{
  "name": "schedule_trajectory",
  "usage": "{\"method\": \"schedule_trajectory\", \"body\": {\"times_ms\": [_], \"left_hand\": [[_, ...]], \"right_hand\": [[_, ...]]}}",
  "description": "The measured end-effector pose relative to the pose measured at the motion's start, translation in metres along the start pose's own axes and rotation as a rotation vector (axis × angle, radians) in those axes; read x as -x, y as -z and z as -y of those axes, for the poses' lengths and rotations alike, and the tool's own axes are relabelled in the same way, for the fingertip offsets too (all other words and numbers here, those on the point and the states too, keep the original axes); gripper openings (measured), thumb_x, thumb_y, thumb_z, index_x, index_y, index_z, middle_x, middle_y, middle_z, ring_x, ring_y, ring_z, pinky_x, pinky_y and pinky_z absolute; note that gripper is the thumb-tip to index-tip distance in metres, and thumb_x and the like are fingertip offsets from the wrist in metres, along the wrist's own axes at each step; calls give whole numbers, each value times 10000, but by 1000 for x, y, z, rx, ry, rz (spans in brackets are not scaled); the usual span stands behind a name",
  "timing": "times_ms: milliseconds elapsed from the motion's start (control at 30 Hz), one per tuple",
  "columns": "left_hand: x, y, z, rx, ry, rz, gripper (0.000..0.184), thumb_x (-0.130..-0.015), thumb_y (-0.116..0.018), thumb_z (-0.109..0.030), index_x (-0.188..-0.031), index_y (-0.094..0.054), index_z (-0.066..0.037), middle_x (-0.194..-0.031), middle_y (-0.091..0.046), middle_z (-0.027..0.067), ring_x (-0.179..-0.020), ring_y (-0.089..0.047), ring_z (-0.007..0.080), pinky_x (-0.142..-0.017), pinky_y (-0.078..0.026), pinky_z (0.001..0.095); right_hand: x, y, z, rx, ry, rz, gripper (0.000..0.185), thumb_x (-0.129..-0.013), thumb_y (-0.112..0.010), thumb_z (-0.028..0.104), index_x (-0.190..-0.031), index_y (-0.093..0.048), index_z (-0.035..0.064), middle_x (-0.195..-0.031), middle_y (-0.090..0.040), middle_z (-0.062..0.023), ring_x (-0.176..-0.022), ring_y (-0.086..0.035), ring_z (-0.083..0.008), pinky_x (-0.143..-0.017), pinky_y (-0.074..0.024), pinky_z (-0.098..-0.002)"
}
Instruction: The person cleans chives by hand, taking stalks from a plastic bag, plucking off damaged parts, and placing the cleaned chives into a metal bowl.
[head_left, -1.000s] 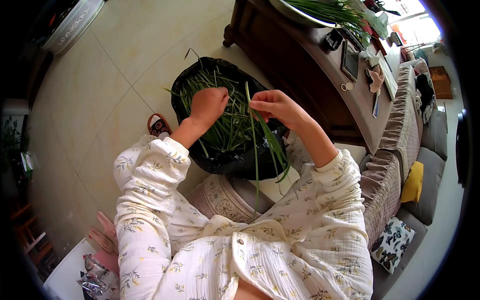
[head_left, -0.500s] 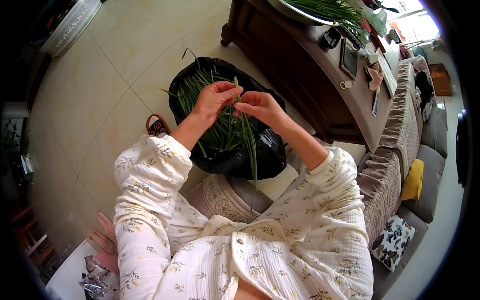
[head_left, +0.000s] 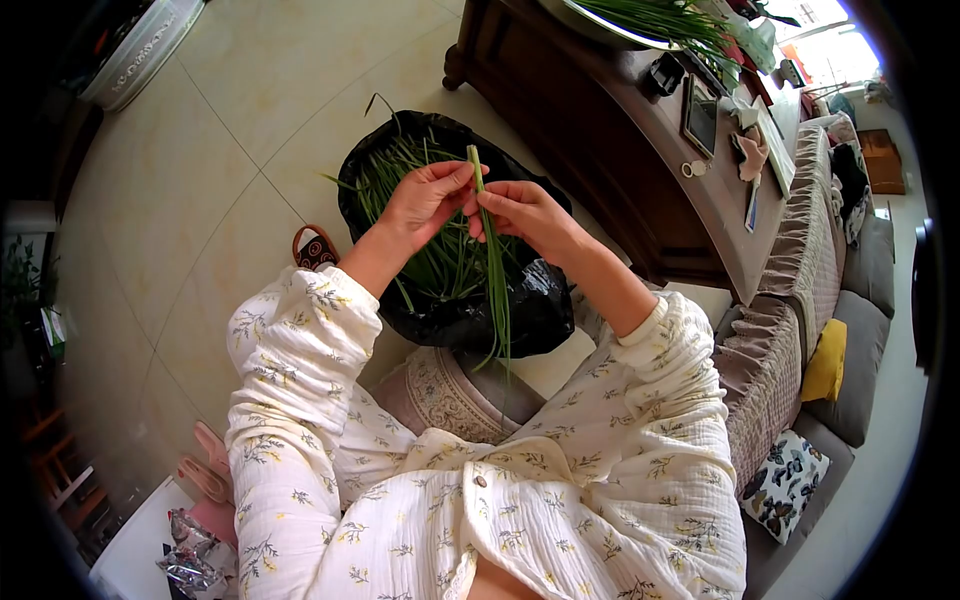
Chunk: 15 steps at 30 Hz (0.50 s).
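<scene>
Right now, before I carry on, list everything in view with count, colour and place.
Held stalks: one small bunch, green, at both hands
Bag: one, black, below the hands
Loose greens: many, green, in the bag
Slipper: one, dark with brown edge, left of bag
Stool: one, beige patterned, between the legs
Table: one, brown, right of bag
Bowl: one, pale, on table, holding greens
Sofa: one, grey, far right
Yellow cloth: one, on sofa
Cushion: one, white patterned, on sofa
Packets: count unclear, silvery, lower left
Smaller clutter: unclear
Sleeves: two, white floral, on the arms
Left hand: one, bare, fingertips at stalks
Right hand: one, bare, pinching stalks
</scene>
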<state>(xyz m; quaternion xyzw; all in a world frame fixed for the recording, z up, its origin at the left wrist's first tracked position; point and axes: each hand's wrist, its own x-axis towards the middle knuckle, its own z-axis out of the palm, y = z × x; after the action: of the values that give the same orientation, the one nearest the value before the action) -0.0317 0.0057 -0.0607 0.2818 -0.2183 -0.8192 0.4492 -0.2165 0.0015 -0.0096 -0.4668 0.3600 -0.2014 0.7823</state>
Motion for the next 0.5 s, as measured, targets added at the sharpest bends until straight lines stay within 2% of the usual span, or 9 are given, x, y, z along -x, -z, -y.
{"method": "schedule_trajectory", "body": {"times_ms": [33,200,300,400,500], "left_hand": [[0,0,-1,25,9,45,236,-915,-576,-194,-1055,-621,-9,-778,-613,24,-694,-562,109,-708,-478,258],[-2,-9,0,52,-33,-74,143,-898,-602,-152,-957,-634,-26,-762,-602,10,-688,-543,94,-702,-469,245],[-4,-4,2,17,-63,-66,122,-901,-600,-166,-937,-628,-53,-796,-611,5,-713,-550,90,-713,-469,240],[-4,3,4,-90,-85,-110,108,-893,-612,-168,-931,-623,-67,-817,-614,-1,-736,-554,82,-718,-464,230],[-4,2,4,-163,-114,-148,100,-883,-626,-159,-932,-620,-73,-819,-614,-7,-740,-552,76,-720,-459,220]], "right_hand": [[0,1,1,-33,-11,18,270,-967,-474,253,-964,-605,17,-817,-634,-46,-757,-593,-102,-698,-460,-229],[2,-1,3,-113,-34,45,247,-961,-494,229,-1003,-590,5,-825,-627,-56,-754,-596,-122,-747,-474,-263],[4,-7,6,167,8,-59,227,-953,-505,215,-981,-590,6,-806,-645,-62,-720,-603,-127,-748,-473,-258],[2,-6,3,180,32,-96,210,-945,-516,206,-973,-590,11,-794,-660,-75,-712,-622,-131,-727,-475,-247],[2,-4,-1,64,25,-93,211,-940,-512,191,-955,-581,-8,-794,-666,-88,-704,-640,-134,-663,-464,-231]]}}
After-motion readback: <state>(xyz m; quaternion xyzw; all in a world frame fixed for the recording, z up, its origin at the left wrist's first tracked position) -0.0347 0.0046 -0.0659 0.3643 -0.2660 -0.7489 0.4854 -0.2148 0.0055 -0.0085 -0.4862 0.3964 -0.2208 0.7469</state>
